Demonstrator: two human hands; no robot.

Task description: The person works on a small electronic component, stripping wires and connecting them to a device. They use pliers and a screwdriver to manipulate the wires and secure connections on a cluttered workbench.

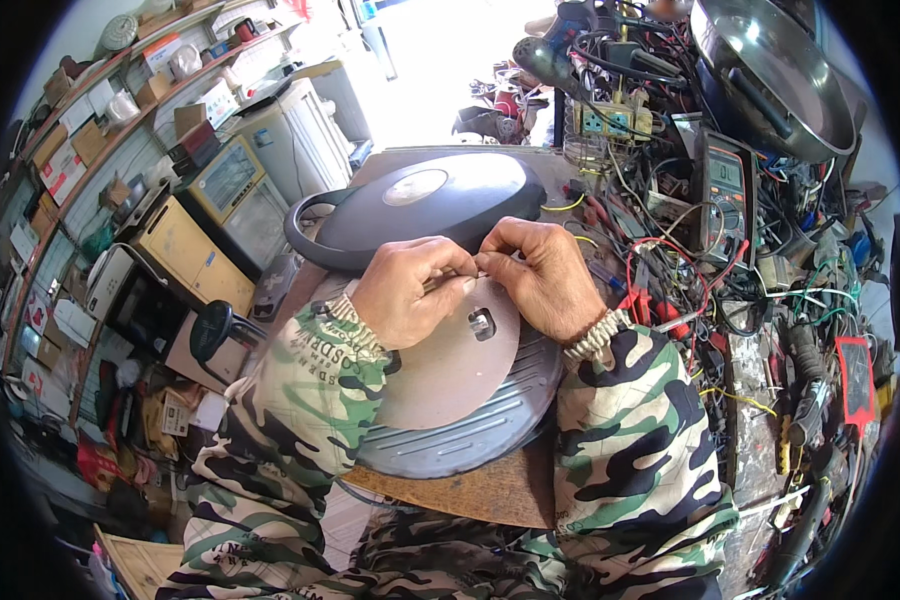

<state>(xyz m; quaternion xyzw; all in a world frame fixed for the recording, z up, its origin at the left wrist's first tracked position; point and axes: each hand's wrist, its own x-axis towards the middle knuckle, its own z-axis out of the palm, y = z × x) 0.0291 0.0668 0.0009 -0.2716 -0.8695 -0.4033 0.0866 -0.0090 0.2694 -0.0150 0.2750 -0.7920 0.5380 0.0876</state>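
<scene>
My left hand [415, 292] and my right hand [545, 278] meet fingertip to fingertip over a flat grey-beige disc [440, 375]. Both pinch; a tiny thin piece seems to lie between the fingertips, too small to make out. A small metal fitting with a dark middle [481, 323] sits on the disc, just below the fingers. Beneath the disc lies a round grey ridged plate [470, 440], its grooves showing along the near edge. Just beyond my hands rests a dark oval appliance cover [440, 205] with a loop handle at its left and a silvery oval badge.
The parts lie on a wooden table [500, 490]. At right, a bench is heaped with cables, tools, a multimeter [725, 195] with red leads and a large metal pan [780, 75]. Shelves of boxes [90, 140] and old appliances [225, 185] stand at left.
</scene>
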